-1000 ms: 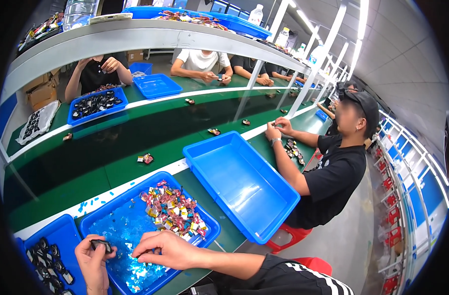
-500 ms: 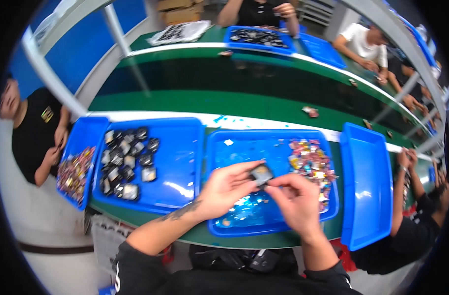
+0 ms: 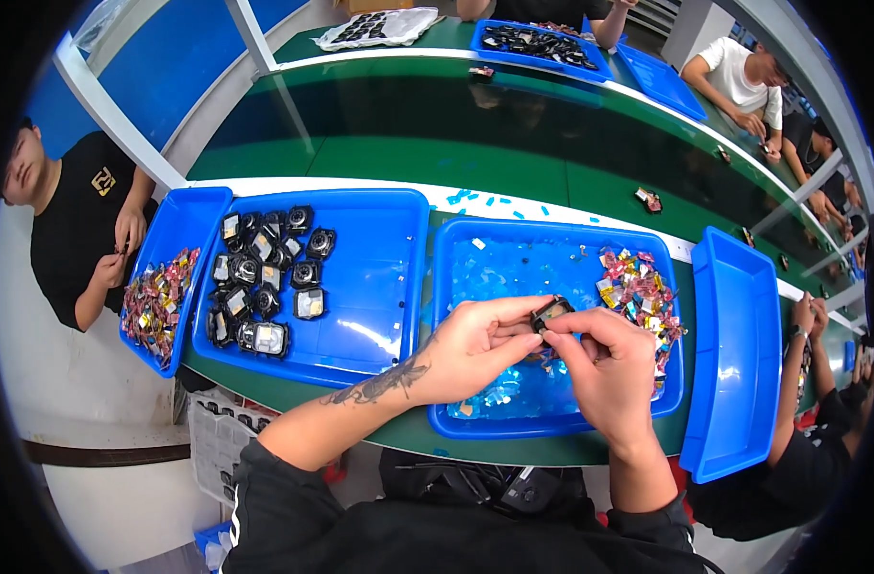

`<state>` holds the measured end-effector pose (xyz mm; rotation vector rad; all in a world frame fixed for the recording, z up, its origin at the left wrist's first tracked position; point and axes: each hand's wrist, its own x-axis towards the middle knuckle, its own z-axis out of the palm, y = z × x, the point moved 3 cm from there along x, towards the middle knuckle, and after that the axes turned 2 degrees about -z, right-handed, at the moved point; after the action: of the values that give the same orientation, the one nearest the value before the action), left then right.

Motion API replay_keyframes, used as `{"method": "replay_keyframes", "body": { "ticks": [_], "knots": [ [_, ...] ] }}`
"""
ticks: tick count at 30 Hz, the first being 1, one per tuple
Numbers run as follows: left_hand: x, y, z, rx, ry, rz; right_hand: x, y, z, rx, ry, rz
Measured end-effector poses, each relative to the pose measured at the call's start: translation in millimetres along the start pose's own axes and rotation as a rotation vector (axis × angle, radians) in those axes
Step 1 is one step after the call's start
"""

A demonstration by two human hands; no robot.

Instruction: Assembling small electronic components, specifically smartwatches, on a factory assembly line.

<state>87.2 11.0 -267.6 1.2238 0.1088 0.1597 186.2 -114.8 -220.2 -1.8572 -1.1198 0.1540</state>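
In a blue tray at nine o'clock lie loose black cases. The left hand grasps one black case over the middle tray. The right hand, at four o'clock from it, pinches its lower edge between thumb and forefinger. Pulling too hard could flip the case loose; a dropped part could vanish among the pink scraps at two o'clock.

Nearest are two hands, one held black part and four blue trays.
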Motion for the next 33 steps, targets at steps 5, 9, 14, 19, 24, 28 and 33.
{"method": "replay_keyframes", "body": {
  "ticks": [5,9,14,19,24,28,33],
  "knots": [
    [1.4,-1.6,2.4,0.028,-0.015,-0.002,-0.6,4.9,-1.1,0.008,-0.002,-0.003],
    [1.0,-5.1,3.9,0.034,-0.013,-0.007,0.3,3.6,-0.2,-0.015,0.007,-0.014],
    [0.0,-0.9,2.5,0.144,-0.028,-0.064,2.0,5.1,-3.3,-0.122,-0.013,-0.01],
    [4.2,-1.5,2.3,-0.006,0.1,0.058,-5.3,23.3,2.0,0.226,0.075,0.09],
    [3.4,9.3,2.0,-0.016,0.176,0.11,-26.7,30.8,4.0,0.62,0.009,0.313],
    [-3.1,8.1,5.0,0.523,0.093,0.261,-24.8,35.0,3.0,0.719,0.011,0.327],
    [-2.4,8.2,5.2,0.502,0.138,0.235,-24.3,27.8,3.6,0.532,-0.021,0.256]
  ]
}}
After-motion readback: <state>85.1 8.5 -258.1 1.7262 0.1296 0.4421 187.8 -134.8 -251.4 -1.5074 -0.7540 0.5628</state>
